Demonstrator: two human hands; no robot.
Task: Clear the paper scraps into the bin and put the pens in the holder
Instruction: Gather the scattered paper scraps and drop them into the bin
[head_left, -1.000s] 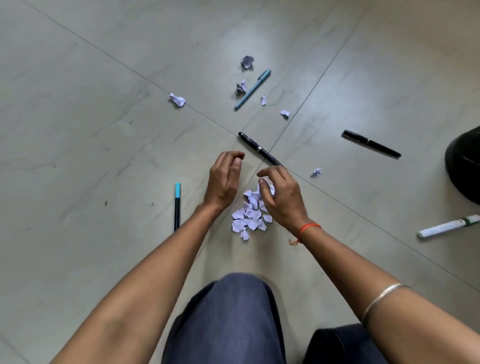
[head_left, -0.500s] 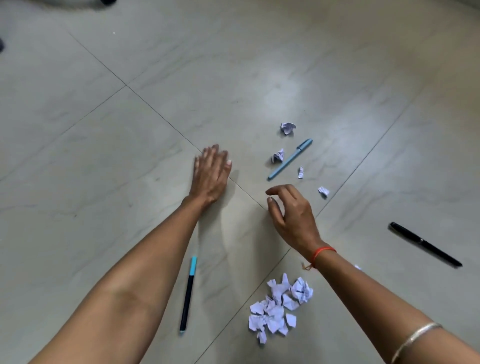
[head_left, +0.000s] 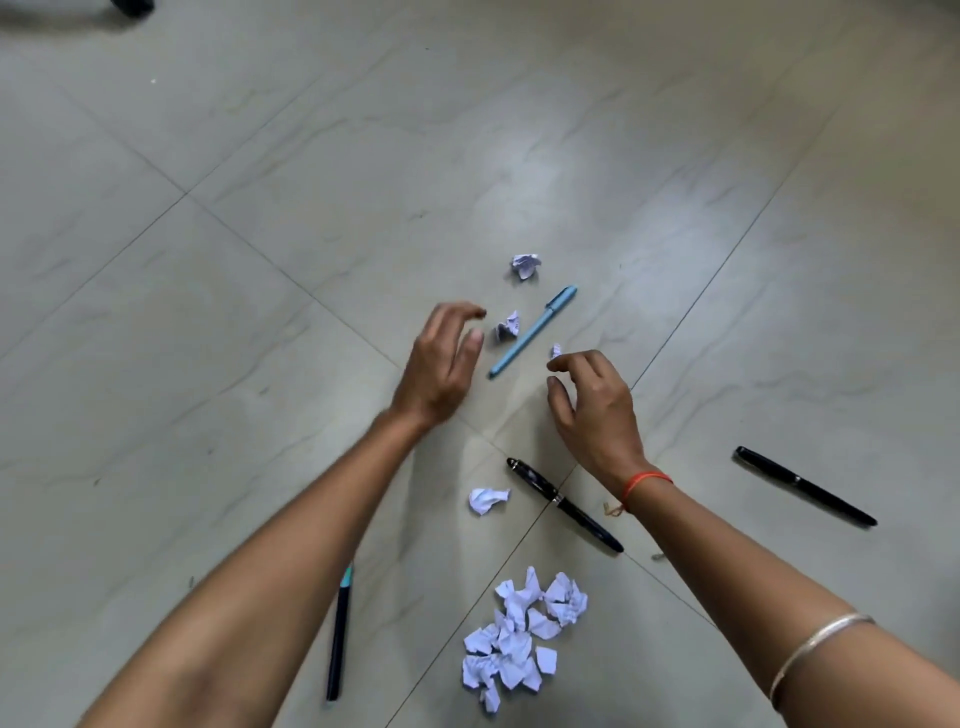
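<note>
A heap of white paper scraps (head_left: 522, 636) lies on the tiled floor close to me. One crumpled scrap (head_left: 487, 500) rests between my forearms. Farther out lie a scrap (head_left: 507, 326), another scrap (head_left: 525, 266) and a tiny scrap (head_left: 556, 351). A light-blue pen (head_left: 533, 331) lies diagonally between my hands. My left hand (head_left: 441, 364) hovers with fingers apart just left of the nearest far scrap. My right hand (head_left: 595, 405) is curled but holds nothing, its fingertips at the tiny scrap. A black pen (head_left: 563, 504) lies under my right wrist.
Another black pen (head_left: 805, 486) lies on the floor to the right. A dark pen with a teal cap (head_left: 340, 631) lies beside my left forearm. A dark object (head_left: 132, 6) sits at the top left edge. No bin or holder is in view.
My left hand lifted off the floor and swung right toward the far scraps, dragging one scrap nearer. My right hand reached forward to the tiny scrap. The view shifted.
</note>
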